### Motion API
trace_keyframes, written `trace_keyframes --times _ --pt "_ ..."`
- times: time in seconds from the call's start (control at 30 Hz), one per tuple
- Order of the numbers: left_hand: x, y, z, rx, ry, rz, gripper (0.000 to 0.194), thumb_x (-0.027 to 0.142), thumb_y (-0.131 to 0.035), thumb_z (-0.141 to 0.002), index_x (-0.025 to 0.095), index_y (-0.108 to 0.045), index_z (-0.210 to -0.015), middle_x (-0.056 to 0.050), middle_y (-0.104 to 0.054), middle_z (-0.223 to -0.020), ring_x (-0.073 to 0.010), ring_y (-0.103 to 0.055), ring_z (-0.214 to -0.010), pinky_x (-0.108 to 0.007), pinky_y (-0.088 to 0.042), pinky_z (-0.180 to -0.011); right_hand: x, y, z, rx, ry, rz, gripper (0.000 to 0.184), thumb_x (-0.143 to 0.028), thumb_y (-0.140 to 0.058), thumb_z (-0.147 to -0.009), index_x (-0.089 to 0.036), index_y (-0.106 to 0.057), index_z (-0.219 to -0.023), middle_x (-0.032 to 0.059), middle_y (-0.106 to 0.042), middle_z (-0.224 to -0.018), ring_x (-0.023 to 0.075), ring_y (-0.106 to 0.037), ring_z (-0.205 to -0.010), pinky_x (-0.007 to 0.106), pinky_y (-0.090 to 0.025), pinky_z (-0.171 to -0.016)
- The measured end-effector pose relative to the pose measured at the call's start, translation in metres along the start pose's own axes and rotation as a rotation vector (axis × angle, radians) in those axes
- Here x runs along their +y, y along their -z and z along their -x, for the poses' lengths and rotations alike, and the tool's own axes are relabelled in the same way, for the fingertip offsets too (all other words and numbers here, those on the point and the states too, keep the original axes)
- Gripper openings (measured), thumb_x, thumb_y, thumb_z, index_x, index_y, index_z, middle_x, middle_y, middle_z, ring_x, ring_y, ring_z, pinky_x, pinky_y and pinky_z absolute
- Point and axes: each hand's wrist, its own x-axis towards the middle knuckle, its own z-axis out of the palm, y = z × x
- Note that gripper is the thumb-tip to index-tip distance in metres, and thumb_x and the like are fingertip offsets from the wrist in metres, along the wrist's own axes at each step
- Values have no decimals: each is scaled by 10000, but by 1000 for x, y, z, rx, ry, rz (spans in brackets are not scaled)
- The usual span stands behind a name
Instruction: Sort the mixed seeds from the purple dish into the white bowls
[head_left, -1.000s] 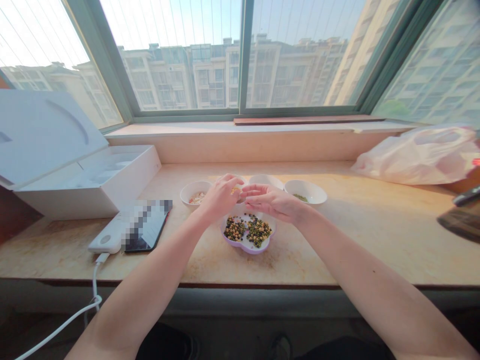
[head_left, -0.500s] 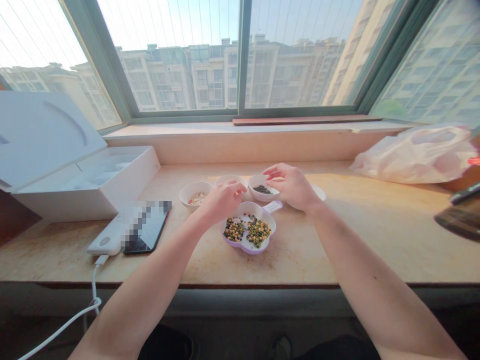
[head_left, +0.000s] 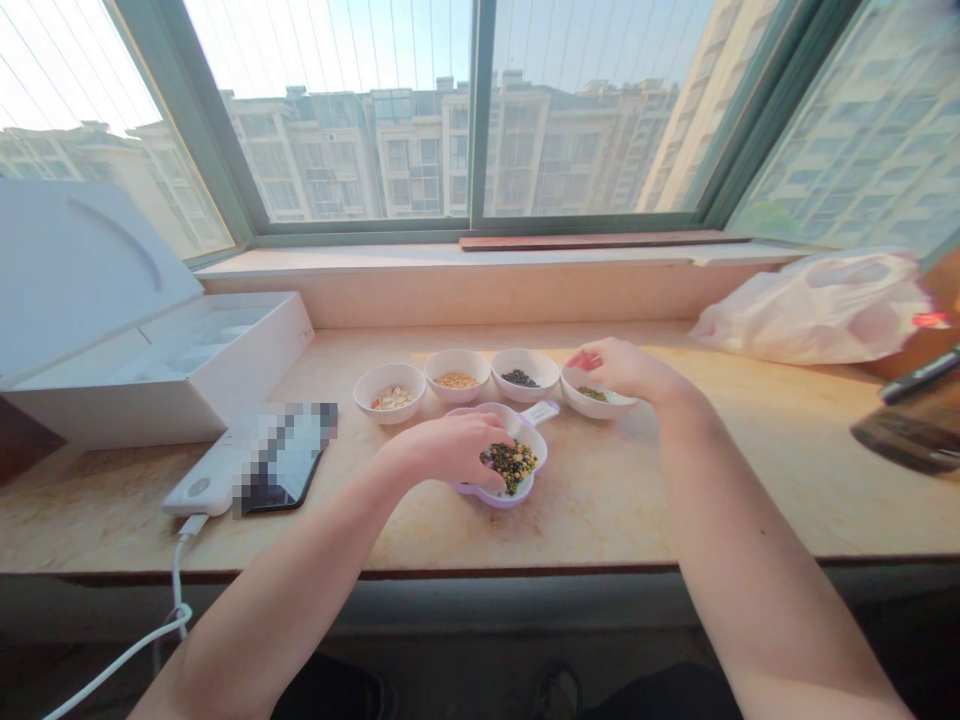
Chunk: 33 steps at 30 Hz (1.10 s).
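Observation:
My left hand (head_left: pixel 457 447) reaches into a purple-and-white handled dish (head_left: pixel 534 488), thumb and fingers apart around the mixed beans (head_left: pixel 517 462). It covers the dish's left side. My right hand (head_left: pixel 619 368) hovers at a white bowl (head_left: pixel 600 408) of small green beans (head_left: pixel 593 394), with its bent fingers slightly apart above the rim. I make out nothing in them. Left of that bowl stand a bowl of black beans (head_left: pixel 520 378), one of yellowish beans (head_left: pixel 457 380) and one of pale flat pieces (head_left: pixel 393 397).
An open white box (head_left: pixel 247 385) stands at left, with a white power bank (head_left: pixel 202 487) and a phone (head_left: pixel 289 480) before it. A plastic bag (head_left: pixel 817 310) and a dark, see-through object (head_left: pixel 911 430) lie at right. The counter's front edge (head_left: pixel 525 573) runs below the dish.
My left hand has come down and nearer, from beside the bowls into the dish of mixed beans. My right hand has moved right, from the black beans to the green ones.

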Motion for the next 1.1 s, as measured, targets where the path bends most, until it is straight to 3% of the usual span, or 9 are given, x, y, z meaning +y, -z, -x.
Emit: trace_keyframes --times 0.1,0.3,0.57,0.8,0.93,1.1 --pt "2 1 -3 -151 -1 -21 272 379 -793 -831 195 -746 -1026 -65 -684 -1126 -249 -661 -1081 -349 -530 -956 -4 -2 1 -10 -81 89 396 -83 -689 -699 -158 -808 -1070 116 -803 -1107 253 -750 -956 297 -564 -868" --pt "5 5 -8 -177 14 -17 219 263 -686 -920 217 -759 -1121 -77 -715 -1125 -249 -665 -1050 -350 -522 -913 -18 -1 8 47 -122 154 392 -145 -662 -789 -163 -789 -1160 117 -790 -1160 254 -734 -1029 289 -545 -881" --pt "5 -4 -10 -127 47 -19 217 136 -609 -918 241 -779 -1003 -19 -768 -1033 -221 -694 -945 -357 -525 -908 -33 -5 16 62 -59 117 384 -145 -644 -817 -153 -780 -1175 107 -799 -1117 247 -732 -1019 277 -525 -854" --pt "9 1 -6 -83 69 10 334 49 -569 -871 244 -777 -1044 -18 -776 -1048 -203 -696 -933 -315 -534 -863 -37 -8 18 91 -16 129 355 -126 -600 -856 -137 -786 -1159 121 -796 -1116 246 -736 -1001 283 -526 -848" --pt "9 3 -4 -54 38 47 436 16 -520 -876 241 -755 -1167 -35 -761 -1157 -210 -707 -1026 -308 -550 -870 -40 -8 19 102 5 111 332 -141 -593 -881 -129 -789 -1149 126 -798 -1105 246 -740 -988 292 -534 -851" --pt "7 0 -4 17 6 97 514 -22 -492 -869 236 -697 -1262 -45 -695 -1341 -208 -685 -1176 -321 -544 -996 -45 -8 21 136 33 93 290 -159 -611 -894 -131 -798 -1114 130 -804 -1079 244 -741 -961 304 -542 -825"
